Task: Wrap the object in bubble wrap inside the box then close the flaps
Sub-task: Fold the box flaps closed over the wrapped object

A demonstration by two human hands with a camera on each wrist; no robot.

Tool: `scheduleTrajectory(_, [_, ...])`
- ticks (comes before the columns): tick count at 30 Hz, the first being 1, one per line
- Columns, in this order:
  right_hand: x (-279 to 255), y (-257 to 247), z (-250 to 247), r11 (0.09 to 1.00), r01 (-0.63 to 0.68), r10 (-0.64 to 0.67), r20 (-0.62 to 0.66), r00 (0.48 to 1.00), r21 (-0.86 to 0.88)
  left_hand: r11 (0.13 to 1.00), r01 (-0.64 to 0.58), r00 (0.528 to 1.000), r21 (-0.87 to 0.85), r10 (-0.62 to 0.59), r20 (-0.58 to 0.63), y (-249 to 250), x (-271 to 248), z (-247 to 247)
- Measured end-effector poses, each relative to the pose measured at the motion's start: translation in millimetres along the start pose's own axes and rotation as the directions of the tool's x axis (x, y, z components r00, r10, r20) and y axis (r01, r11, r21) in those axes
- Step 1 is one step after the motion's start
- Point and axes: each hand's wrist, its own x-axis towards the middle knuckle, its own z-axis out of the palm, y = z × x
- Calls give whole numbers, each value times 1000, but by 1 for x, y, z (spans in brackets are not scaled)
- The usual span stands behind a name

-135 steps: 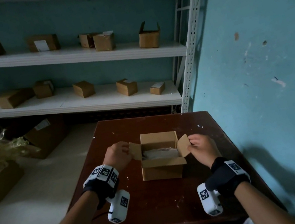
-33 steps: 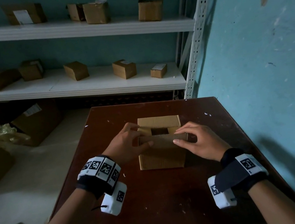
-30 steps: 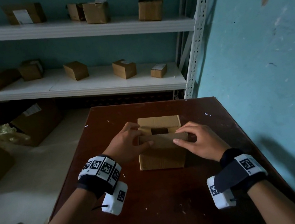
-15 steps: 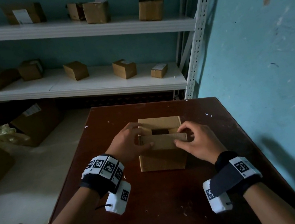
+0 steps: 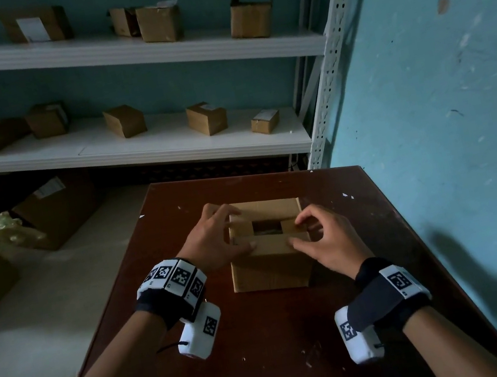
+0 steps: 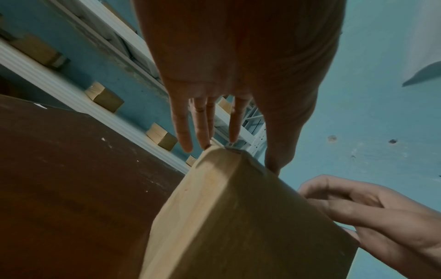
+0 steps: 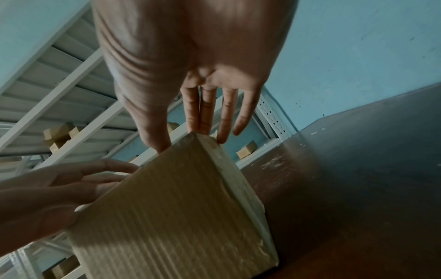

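A storeroom: white metal shelving (image 5: pixel 124 54) lined with small cardboard boxes (image 5: pixel 160 22), more cartons (image 5: pixel 52 213) on the floor.

right hand (image 7: pixel 190 56) fingertips (image 7: pixel 155 145) touching box (image 7: pixel 181 203) top

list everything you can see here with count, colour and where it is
cardboard box: one, brown, middle of the table, near flap down, small gap open on top
table: one, dark red-brown, against the teal wall
shelving unit: one, white, behind the table
small boxes: about ten, brown, on the two shelves
large box: one, brown, on the floor under the shelf
wrist bands: two, black with white markers
left hand: on the box's left top edge
right hand: on the box's right top edge
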Motion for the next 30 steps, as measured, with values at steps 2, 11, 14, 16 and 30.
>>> scheduleTrajectory(2, [1,1,1,1000,-3,3,-7,1000,21,999,15,1000,-30,-15,5,-2,2,0])
scheduleTrajectory(11, [5,5,2,958,-223,210,92,973,179,989,94,991,-116,-82,103,-5,9,-1])
scheduleTrajectory(14, [5,6,3,935,-262,231,151,961,240,992,80,994,-99,-71,85,-7,9,0])
scheduleTrajectory(16, [6,6,5,934,-255,221,153,963,252,994,59,997,-95,-53,62,-7,9,0])
scheduleTrajectory(30, [6,9,6,974,-135,127,55,990,180,999,-27,999,-32,26,-46,1,4,0])
